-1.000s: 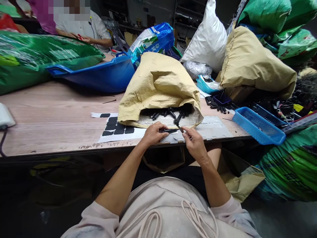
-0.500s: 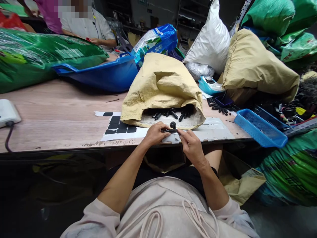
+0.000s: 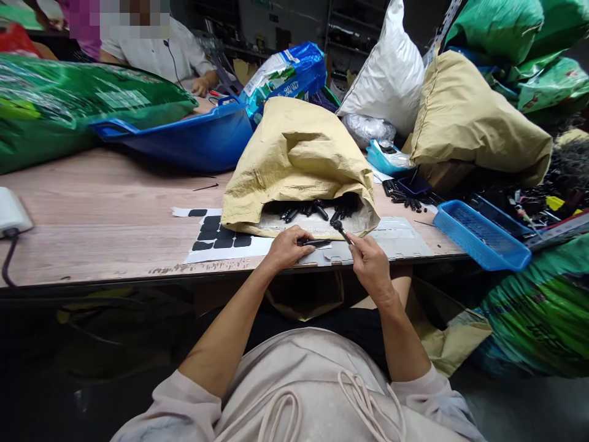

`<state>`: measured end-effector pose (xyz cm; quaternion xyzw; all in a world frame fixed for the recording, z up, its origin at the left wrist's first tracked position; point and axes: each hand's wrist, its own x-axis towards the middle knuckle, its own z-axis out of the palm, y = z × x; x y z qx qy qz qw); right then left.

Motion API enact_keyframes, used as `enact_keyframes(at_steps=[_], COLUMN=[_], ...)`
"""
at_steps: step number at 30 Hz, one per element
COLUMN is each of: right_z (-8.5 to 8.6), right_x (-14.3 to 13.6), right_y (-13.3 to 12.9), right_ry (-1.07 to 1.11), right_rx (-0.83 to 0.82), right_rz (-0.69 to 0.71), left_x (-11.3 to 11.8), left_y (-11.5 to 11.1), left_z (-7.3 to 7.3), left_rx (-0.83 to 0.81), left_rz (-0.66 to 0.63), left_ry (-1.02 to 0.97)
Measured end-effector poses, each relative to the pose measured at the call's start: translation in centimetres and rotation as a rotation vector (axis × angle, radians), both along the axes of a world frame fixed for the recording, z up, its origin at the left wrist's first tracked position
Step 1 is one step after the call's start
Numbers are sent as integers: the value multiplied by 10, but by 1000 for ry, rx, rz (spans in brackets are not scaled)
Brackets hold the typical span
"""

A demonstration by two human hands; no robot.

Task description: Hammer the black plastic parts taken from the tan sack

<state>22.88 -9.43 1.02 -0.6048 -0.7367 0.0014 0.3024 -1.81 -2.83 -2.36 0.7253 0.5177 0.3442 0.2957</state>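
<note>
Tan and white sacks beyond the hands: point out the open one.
The middle tan sack: its mouth gapes, showing black pieces inside. The tan sack at right and the white sack show no opening.

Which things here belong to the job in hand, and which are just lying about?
Likely in the job:
slim black piece, in the left grip
round-headed black item, in the right grip
open tan sack, with black pieces in its mouth

Seemingly just lying about:
blue basin
upright white sack
blue basket at the right
white box at the left edge
</note>
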Motion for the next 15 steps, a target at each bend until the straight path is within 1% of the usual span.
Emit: enact_keyframes(at_steps=[3,6,8,11,13,15], right_z=[4,2,-2,-6,-7,-6], right_x=[10,13,13,13,13,13], right_y=[10,18,21,22,22,22], right_ry=[-141,-261,-305,-311,-293,-276], right_rx=[-58,-96,-112,-121,-130,-147], right_rz=[-135,-211,-223,-226,-220,-214], left_x=[0,0,-1,-3,-3,-2], left_y=[0,0,0,-2,-8,-21], left_z=[0,0,0,1,3,3], left_rx=[8,8,14,54,114,206], left_rz=[-5,1,2,-19,-66,-141], left_ry=[13,22,25,20,2,-51])
